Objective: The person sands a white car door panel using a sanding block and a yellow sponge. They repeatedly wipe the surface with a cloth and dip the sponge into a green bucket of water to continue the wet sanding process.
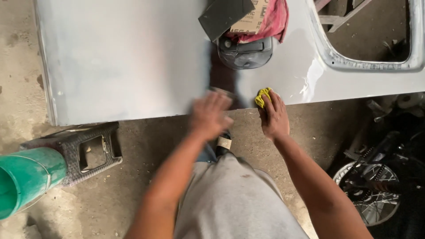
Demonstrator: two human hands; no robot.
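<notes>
At the far left we see a green bucket [24,179] on the concrete floor, and just beside it a dark plastic stool [86,152] that stands under the near edge of the grey car door panel [124,57]. The panel lies flat, its long axis running left to right across our view, its window opening [369,40] at the right end.

Our left hand [210,116] is blurred over the panel's near edge. It seems pressed flat, fingers spread, perhaps on a small sheet of sandpaper, but we cannot tell what it has hold of, or how far that grip is open. A darker wet streak [223,77] runs from this hand away towards the door handle [245,53], so the worked strip lies straight ahead of the left hand, which is the nearer one.

Above the handle rest a folded sandpaper sheet [226,15] and a red rag [274,20].

Just to the right, our right hand [273,116] is closed on a yellow cloth [263,97], pressed to the panel's near edge. At far right, a spoked wheel [369,194] lies on the floor.
</notes>
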